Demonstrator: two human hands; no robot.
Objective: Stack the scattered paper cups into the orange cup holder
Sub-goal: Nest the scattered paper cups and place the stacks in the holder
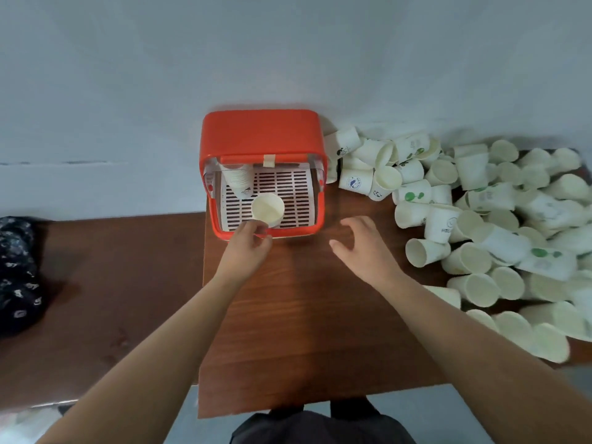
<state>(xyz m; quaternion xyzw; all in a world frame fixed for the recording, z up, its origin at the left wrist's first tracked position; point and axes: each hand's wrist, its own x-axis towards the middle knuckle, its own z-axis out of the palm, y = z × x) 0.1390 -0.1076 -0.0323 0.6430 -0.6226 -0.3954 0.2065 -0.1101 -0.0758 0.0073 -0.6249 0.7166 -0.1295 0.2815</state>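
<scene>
At the far left edge, a dark patterned cloth (pixel 17 270) lies bunched on a lower brown surface (pixel 112 283) that runs alongside the wooden table (pixel 304 315). Further right, against the pale wall (pixel 288 43), the orange cup holder (pixel 261 133) stands at the table's far left corner with its open front turned toward the person. A white slotted tray (pixel 288 190) forms its floor, and a short strip of tape (pixel 269 160) sits on the upper front edge. A nested stack of cups (pixel 238 181) stands in the tray's back left corner.

The left hand (pixel 248 245) reaches in from the near side, thumb and fingertips pinching the near side of a single paper cup (pixel 267 209). That cup is upright, mouth up, over the front middle of the tray, just beside the stack and to its right.

Right of the holder, the right hand (pixel 365 248) hangs over bare wood, palm down, fingers spread and slightly bent, holding nothing. It is apart from both the holder and the loose cups; whether it touches the table cannot be told.

Across the right part of the table, a heap of paper cups (pixel 480 219) spreads from the holder's right wall out to the picture's right edge. Most lie on their sides, jumbled over one another. They are mostly plain white, and a few carry green or blue prints. The nearest ones rest against the holder's right side.
</scene>
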